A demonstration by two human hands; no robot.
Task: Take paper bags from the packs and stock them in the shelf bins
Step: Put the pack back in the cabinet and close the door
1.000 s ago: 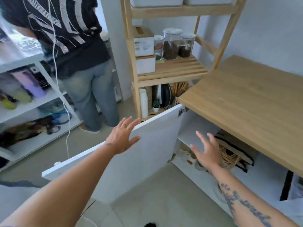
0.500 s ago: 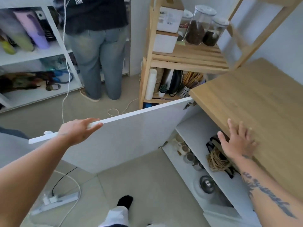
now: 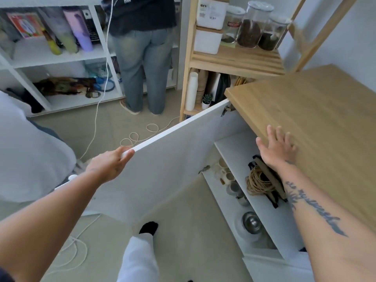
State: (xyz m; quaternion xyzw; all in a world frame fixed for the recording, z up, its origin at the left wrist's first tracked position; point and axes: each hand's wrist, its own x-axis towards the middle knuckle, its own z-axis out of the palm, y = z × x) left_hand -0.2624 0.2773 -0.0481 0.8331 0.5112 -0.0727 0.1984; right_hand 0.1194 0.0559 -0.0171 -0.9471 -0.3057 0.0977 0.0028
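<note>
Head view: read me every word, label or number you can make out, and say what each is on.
"DIY": on the white rectangular box atop the wooden shelf unit; the print below it is too small to read.
Reddish label on the clear glass jar: blurred.
Red and white card on the white shelf: blurred.
Script tattoo on the right forearm: not legible.

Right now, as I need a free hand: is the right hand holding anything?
No, the right hand rests flat on the wooden countertop with straight fingers.
</note>
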